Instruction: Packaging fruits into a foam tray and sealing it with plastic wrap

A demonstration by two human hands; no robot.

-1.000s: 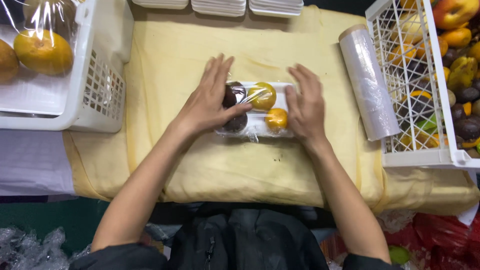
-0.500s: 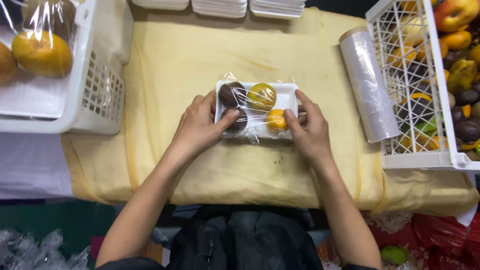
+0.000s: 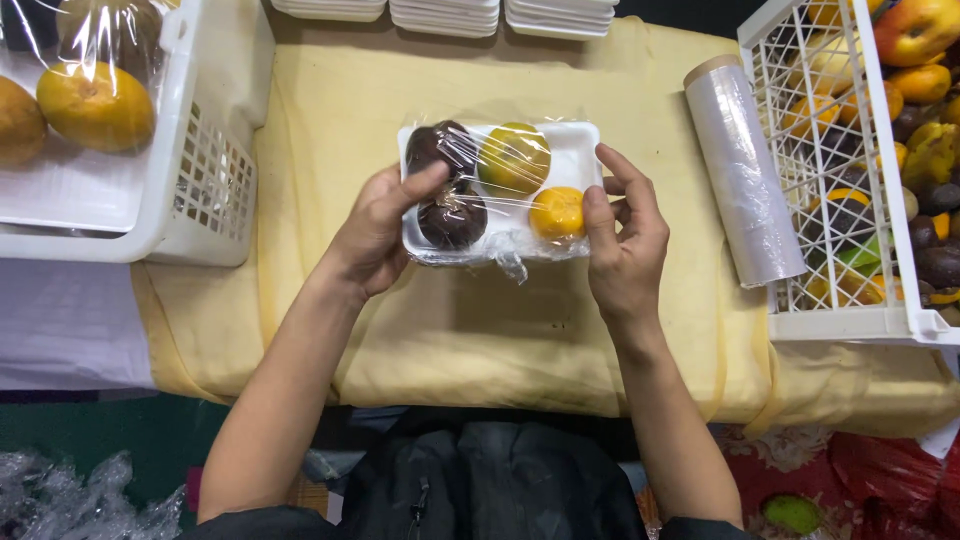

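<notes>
A white foam tray (image 3: pixel 578 150) wrapped in clear film hangs above the yellow cloth (image 3: pixel 330 120), held from both ends. It carries two dark round fruits (image 3: pixel 452 218) on its left half and two yellow-orange fruits (image 3: pixel 557 212) on its right half. My left hand (image 3: pixel 378 228) grips the tray's left end, thumb on top of the film over a dark fruit. My right hand (image 3: pixel 624 240) grips the right end, thumb pressed on the film beside the small orange fruit. A loose tail of film (image 3: pixel 512 266) hangs under the tray's near edge.
A roll of clear film (image 3: pixel 742 170) lies right of the tray. Beyond it stands a white wire basket (image 3: pixel 800 200) of mixed fruit. A white plastic crate (image 3: pixel 190 170) with wrapped orange fruit sits at left. Stacked white foam trays (image 3: pixel 445 14) line the far edge.
Both hands slid from the tray's top to its ends, gripped it and lifted it off the cloth, toward the camera.
</notes>
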